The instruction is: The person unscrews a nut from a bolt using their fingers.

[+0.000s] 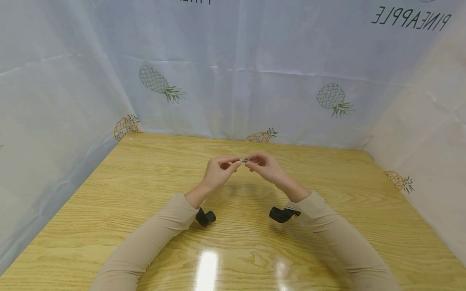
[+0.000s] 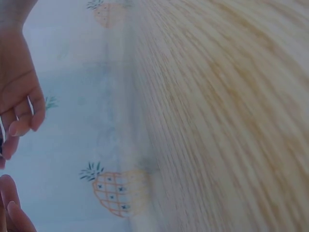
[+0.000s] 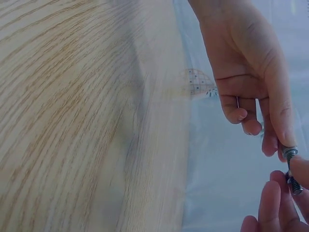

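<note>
A small metal bolt (image 3: 296,186) with a threaded shaft and a wider collar-like end is held level between both hands over the table. My left hand (image 1: 216,171) pinches the wider end between thumb and fingertips. From the other side, my right hand (image 1: 267,167) grips the threaded part with thumb and fingers, covering some of it. The fingertips of the two hands nearly meet in the head view. In the left wrist view the right hand (image 2: 19,82) shows at the upper left, the left hand's fingers (image 2: 19,217) at the lower left.
Below the hands lies a wood-grain table (image 1: 156,161). A pale curtain (image 1: 233,97) printed with pineapples surrounds its back and sides. Black wrist devices (image 1: 280,214) hang under both cuffs. Bright light reflects off the front of the table.
</note>
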